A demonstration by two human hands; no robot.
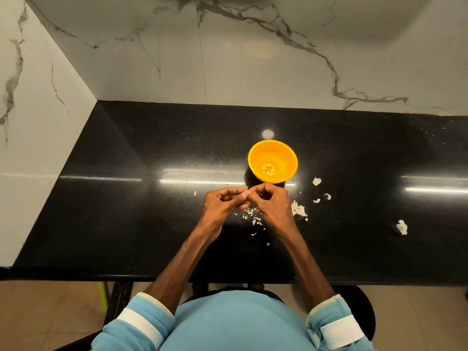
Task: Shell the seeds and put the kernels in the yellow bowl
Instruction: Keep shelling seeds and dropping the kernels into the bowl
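Presently, both hands meet just on the near side of the yellow bowl (pixel 285 158). The left hand (pixel 222 203) and right hand (pixel 271 202) have their fingers (pixel 234 191) curled tip to tip, apparently pinching a seed too small to make out. Working this close to the bowl likely keeps each drop short. A few pale kernels (pixel 269 169) lie in the bowl's bottom. Shell fragments (pixel 298 210) are scattered near and to the right of the bowl, evidently let fall where the work is done. The surface (pixel 152 224) is polished black stone that reflects strip lights. Veined white marble walls (pixel 253 72) rise behind and left of the bowl. A tiled floor (pixel 38 312) shows below the surface's near edge.
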